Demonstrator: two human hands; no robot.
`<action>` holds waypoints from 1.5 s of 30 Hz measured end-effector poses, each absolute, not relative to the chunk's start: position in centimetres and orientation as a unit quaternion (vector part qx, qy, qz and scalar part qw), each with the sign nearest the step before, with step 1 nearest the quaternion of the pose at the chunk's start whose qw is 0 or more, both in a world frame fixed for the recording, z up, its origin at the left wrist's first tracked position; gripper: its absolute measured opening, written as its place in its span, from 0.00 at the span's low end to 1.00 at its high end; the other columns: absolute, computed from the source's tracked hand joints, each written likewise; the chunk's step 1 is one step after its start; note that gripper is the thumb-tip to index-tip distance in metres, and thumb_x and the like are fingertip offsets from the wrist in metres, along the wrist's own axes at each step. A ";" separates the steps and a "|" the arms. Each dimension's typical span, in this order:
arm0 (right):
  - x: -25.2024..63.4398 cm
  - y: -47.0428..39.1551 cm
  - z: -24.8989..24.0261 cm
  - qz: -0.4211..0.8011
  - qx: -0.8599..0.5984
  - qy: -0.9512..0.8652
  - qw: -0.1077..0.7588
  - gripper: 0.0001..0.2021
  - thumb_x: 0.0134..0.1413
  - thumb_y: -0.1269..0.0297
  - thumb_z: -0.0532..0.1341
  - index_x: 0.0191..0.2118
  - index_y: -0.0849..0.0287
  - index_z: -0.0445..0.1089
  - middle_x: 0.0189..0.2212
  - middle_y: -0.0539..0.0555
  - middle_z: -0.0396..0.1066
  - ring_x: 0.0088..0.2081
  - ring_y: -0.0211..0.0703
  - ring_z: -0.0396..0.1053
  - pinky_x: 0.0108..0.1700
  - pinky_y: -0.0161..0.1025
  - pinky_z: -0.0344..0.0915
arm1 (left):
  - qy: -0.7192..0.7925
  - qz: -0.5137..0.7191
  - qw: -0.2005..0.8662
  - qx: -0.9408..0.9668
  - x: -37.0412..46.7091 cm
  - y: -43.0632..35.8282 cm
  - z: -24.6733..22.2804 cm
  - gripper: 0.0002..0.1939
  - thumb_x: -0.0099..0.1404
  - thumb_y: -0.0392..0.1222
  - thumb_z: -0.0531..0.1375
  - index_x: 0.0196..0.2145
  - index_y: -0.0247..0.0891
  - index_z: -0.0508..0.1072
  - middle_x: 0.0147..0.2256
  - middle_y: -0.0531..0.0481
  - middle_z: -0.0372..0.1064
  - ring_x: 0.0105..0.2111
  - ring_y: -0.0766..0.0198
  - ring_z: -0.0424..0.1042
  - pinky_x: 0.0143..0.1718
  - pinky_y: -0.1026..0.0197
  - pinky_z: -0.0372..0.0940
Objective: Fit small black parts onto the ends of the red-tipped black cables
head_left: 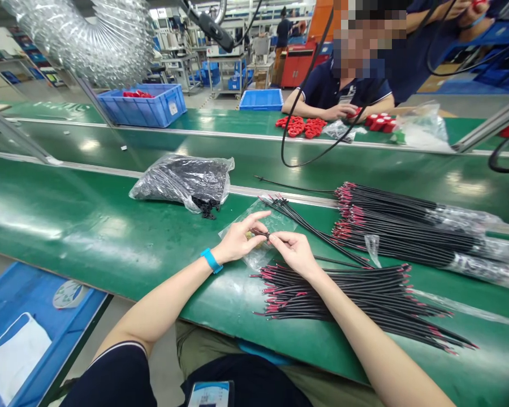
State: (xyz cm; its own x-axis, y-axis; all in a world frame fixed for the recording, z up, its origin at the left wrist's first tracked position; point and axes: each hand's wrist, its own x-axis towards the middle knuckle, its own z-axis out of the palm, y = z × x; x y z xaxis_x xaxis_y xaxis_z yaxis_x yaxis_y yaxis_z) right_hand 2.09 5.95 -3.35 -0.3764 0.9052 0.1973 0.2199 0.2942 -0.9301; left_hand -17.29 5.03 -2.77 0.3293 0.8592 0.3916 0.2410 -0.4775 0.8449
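Note:
My left hand (pixel 240 238) pinches a small black plastic part (pixel 267 235) between thumb and fingers, its index finger stretched out above. From the other side my right hand (pixel 296 252) closes thumb and fingertips on the same part. A black cable (pixel 337 262) comes out from behind my right hand; whether it joins the part is hidden. Beneath the hands lies a clear plastic bag (pixel 254 259) with small yellowish pieces. Loose black cables with red wire ends (pixel 339 291) are spread below my right wrist, and several cables (pixel 311 226) lie just behind my right hand.
A bag of black parts (pixel 182 178) lies open at the back left. Cable bundles (pixel 398 226) in plastic wrap lie right. Beyond the metal rail, a blue bin (pixel 142 106) holds red pieces, and a co-worker (pixel 339 96) handles red parts. A black cord (pixel 285 135) hangs overhead.

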 end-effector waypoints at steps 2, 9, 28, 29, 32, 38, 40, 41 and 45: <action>2.1 6.0 -3.4 0.434 -0.401 -0.706 0.391 0.21 0.56 0.47 0.60 0.29 0.63 0.76 0.26 0.55 0.76 0.29 0.42 0.71 0.31 0.35 0.66 | 0.370 0.443 0.351 0.737 -17.1 5.0 -2.9 0.30 0.65 0.36 0.60 0.63 0.42 0.60 0.40 0.49 0.74 0.40 0.65 0.74 0.48 0.60 0.68; 2.2 5.9 -3.9 0.277 -0.409 -0.779 0.386 0.18 0.64 0.53 0.56 0.34 0.61 0.77 0.28 0.54 0.74 0.28 0.38 0.68 0.32 0.34 0.62 | 0.367 0.359 0.277 0.812 -19.1 6.1 -1.5 0.33 0.67 0.37 0.59 0.67 0.43 0.54 0.47 0.45 0.72 0.45 0.62 0.73 0.51 0.58 0.67; 5.8 8.8 0.7 0.161 -0.470 -0.867 0.036 0.05 0.47 0.62 0.71 0.29 0.55 0.76 0.28 0.51 0.74 0.29 0.39 0.68 0.31 0.35 0.56 | 0.597 0.014 -0.033 0.801 -27.7 9.1 -1.0 0.11 0.66 0.35 0.53 0.39 0.35 0.75 0.40 0.42 0.72 0.40 0.55 0.73 0.39 0.58 0.65; 6.3 8.0 0.4 0.196 -0.462 -0.864 0.020 0.05 0.46 0.63 0.72 0.29 0.55 0.76 0.27 0.49 0.73 0.28 0.38 0.68 0.29 0.34 0.55 | 0.596 0.024 -0.033 0.802 -27.6 9.1 -1.0 0.11 0.67 0.36 0.53 0.40 0.35 0.75 0.40 0.42 0.72 0.41 0.54 0.73 0.39 0.58 0.65; 7.8 6.2 -0.5 0.252 -0.439 -0.862 0.018 0.05 0.48 0.65 0.69 0.26 0.57 0.74 0.26 0.49 0.71 0.27 0.36 0.66 0.28 0.33 0.55 | 0.589 0.074 -0.016 0.805 -26.8 9.1 -0.9 0.12 0.68 0.37 0.52 0.42 0.36 0.74 0.40 0.42 0.74 0.41 0.54 0.73 0.41 0.57 0.65; 7.8 5.7 -0.6 0.314 -0.398 -0.852 0.129 0.10 0.63 0.60 0.57 0.35 0.59 0.70 0.29 0.50 0.71 0.29 0.35 0.66 0.33 0.33 0.59 | 0.568 0.206 0.069 0.794 -24.6 9.0 -1.2 0.10 0.66 0.39 0.54 0.41 0.37 0.73 0.38 0.46 0.74 0.35 0.59 0.72 0.38 0.59 0.65; 6.5 6.3 -0.6 0.333 -0.418 -0.826 0.179 0.09 0.65 0.61 0.56 0.39 0.60 0.70 0.29 0.49 0.71 0.27 0.35 0.66 0.32 0.33 0.61 | 0.553 0.259 0.118 0.783 -23.9 9.0 -1.5 0.10 0.65 0.40 0.55 0.40 0.37 0.74 0.35 0.47 0.74 0.32 0.61 0.72 0.37 0.60 0.66; 5.7 6.6 -0.7 0.328 -0.422 -0.820 0.204 0.09 0.64 0.62 0.56 0.40 0.60 0.70 0.29 0.50 0.72 0.28 0.35 0.67 0.33 0.33 0.62 | 0.547 0.283 0.144 0.774 -23.6 9.0 -1.7 0.10 0.64 0.41 0.56 0.39 0.36 0.74 0.34 0.47 0.74 0.32 0.62 0.71 0.36 0.60 0.66; 2.9 7.6 -2.2 0.257 -0.418 -0.835 0.248 0.07 0.62 0.67 0.59 0.39 0.61 0.75 0.36 0.55 0.75 0.37 0.39 0.71 0.42 0.36 0.65 | 0.532 0.342 0.225 0.741 -22.6 9.0 -2.5 0.11 0.63 0.43 0.57 0.38 0.35 0.75 0.32 0.48 0.74 0.30 0.64 0.71 0.34 0.62 0.66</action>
State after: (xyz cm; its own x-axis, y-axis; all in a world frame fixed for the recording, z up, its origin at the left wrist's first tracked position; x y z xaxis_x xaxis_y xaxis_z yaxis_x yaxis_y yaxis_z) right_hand 2.90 7.59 -2.20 -0.5277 0.8257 0.1993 0.5703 0.5183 -0.6372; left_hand -22.60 8.96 -2.48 0.1994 0.9429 0.2667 0.6346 -0.3316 0.6981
